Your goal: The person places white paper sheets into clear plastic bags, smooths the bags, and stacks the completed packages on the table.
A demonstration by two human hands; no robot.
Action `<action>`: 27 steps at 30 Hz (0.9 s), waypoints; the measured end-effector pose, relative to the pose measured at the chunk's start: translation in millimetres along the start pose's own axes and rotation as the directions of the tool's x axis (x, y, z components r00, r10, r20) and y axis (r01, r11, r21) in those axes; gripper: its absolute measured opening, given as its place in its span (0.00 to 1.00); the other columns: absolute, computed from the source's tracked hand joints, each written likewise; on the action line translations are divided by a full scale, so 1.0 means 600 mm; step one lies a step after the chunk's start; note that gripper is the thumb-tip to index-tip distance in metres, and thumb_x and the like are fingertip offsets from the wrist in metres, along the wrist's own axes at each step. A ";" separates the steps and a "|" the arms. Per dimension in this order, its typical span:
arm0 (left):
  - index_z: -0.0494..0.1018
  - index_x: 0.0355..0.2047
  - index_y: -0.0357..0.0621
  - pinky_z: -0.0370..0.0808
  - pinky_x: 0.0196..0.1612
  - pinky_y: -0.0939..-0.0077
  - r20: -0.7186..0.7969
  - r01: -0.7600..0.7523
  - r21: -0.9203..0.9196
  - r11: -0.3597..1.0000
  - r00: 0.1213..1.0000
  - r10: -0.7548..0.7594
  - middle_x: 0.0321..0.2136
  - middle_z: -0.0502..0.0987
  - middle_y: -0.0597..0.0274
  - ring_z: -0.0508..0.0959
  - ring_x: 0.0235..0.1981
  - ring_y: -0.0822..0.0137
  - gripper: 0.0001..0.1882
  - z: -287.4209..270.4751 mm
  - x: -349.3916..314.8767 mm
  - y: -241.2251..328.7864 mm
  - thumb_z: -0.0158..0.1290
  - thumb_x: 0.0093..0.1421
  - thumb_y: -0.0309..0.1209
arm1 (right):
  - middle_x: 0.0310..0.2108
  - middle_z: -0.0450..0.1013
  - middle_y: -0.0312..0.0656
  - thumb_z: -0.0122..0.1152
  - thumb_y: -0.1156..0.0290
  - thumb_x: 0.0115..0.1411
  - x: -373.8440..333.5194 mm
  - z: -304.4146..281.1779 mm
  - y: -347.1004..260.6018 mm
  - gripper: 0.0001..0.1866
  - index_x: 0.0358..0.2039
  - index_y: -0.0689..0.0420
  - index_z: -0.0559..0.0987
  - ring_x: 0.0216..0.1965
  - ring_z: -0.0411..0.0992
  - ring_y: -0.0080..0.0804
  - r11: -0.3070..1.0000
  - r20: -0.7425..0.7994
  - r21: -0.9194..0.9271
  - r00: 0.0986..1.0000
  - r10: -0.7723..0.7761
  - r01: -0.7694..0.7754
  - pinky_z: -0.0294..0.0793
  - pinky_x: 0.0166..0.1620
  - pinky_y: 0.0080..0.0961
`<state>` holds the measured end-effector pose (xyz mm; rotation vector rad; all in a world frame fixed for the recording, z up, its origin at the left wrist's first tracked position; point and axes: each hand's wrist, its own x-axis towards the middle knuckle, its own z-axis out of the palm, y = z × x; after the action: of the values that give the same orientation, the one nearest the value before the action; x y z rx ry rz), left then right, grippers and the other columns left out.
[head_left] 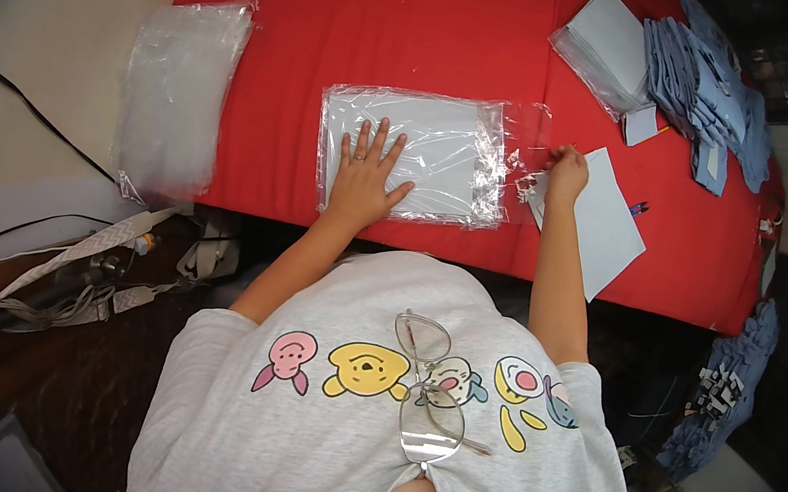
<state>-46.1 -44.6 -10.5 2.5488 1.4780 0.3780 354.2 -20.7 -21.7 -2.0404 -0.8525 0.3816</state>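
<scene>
A clear plastic bag (429, 175) with a flat white sheet inside lies in front of me on the red-covered table. My left hand (368, 177) rests on top of it, palm down with fingers spread. From the bag's right end a transparent flap (529, 129) sticks out, crinkled and shiny. Just past that flap is my right hand (568, 175), its fingers drawn together in a pinch. What they hold is too small to make out. Partly under the right forearm lies a white sheet (608, 231), set at an angle.
Clear plastic bags (178, 100) lie stacked at the table's left edge. At the far right are a packet of white sheets (608, 50) and folded blue garments (703, 88). A small dark blue object (639, 209) sits beside the angled sheet. The red tablecloth (395, 25) spreads across the table.
</scene>
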 end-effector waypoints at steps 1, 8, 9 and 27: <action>0.58 0.80 0.55 0.39 0.79 0.31 0.002 0.006 0.003 1.000 1.000 -0.006 0.83 0.45 0.48 0.42 0.82 0.40 0.45 0.000 -0.002 -0.002 0.53 0.70 0.61 | 0.37 0.83 0.45 0.58 0.68 0.73 0.001 -0.005 -0.010 0.10 0.43 0.61 0.84 0.35 0.80 0.38 0.995 -0.126 0.080 0.991 -0.041 0.052 0.77 0.41 0.38; 0.58 0.80 0.55 0.37 0.79 0.31 0.031 0.029 0.012 1.000 0.999 -0.029 0.83 0.44 0.48 0.42 0.82 0.40 0.45 -0.003 -0.008 -0.006 0.53 0.70 0.62 | 0.35 0.81 0.40 0.52 0.75 0.72 -0.101 -0.018 -0.158 0.13 0.48 0.65 0.83 0.33 0.77 0.24 0.968 0.506 0.173 0.860 0.069 -0.179 0.78 0.39 0.24; 0.59 0.80 0.54 0.38 0.79 0.31 0.024 0.014 -0.003 1.000 1.000 -0.014 0.83 0.44 0.48 0.42 0.82 0.40 0.45 -0.003 -0.004 -0.003 0.53 0.70 0.61 | 0.35 0.81 0.40 0.52 0.75 0.72 -0.096 -0.002 -0.129 0.13 0.48 0.65 0.83 0.33 0.77 0.25 0.987 0.500 0.078 0.862 0.083 -0.140 0.78 0.39 0.25; 0.56 0.81 0.56 0.39 0.79 0.32 -0.011 0.022 -0.039 0.999 1.000 -0.023 0.83 0.44 0.48 0.41 0.83 0.41 0.46 -0.001 -0.010 -0.010 0.53 0.70 0.62 | 0.22 0.76 0.40 0.79 0.66 0.59 -0.163 0.021 -0.177 0.16 0.26 0.66 0.83 0.24 0.73 0.29 0.983 0.700 -0.136 0.691 0.181 -0.121 0.75 0.33 0.31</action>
<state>-54.1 -46.6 -12.4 2.5022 1.4871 0.4140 231.5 -39.4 53.3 -2.0414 -1.1601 1.3206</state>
